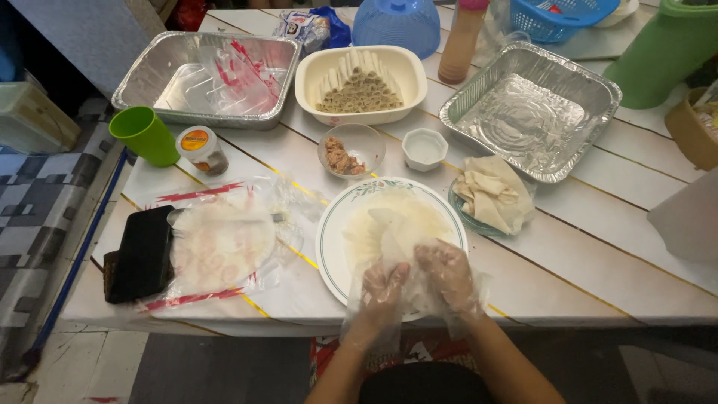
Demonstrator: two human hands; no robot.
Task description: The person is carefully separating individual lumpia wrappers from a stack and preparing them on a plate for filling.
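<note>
Both hands are wearing thin clear gloves over the near edge of the round plate (329, 258). The left hand (383, 290) and right hand (447, 273) are pinching a thin pale wrapper (389, 228), which is lying on that plate, beside a small bowl of filling (350, 152).

I see everything through one camera on my head, tilted steeply down and forward over the white plank table (598, 262). It sits close enough that my left hand (383, 293) and right hand (447, 275) fill the bottom centre, with my forearms running off the lower edge. The near table edge crosses low in the picture; the far side reaches the top edge. At the left, the view takes in the floor (45, 217) beside the table.
</note>
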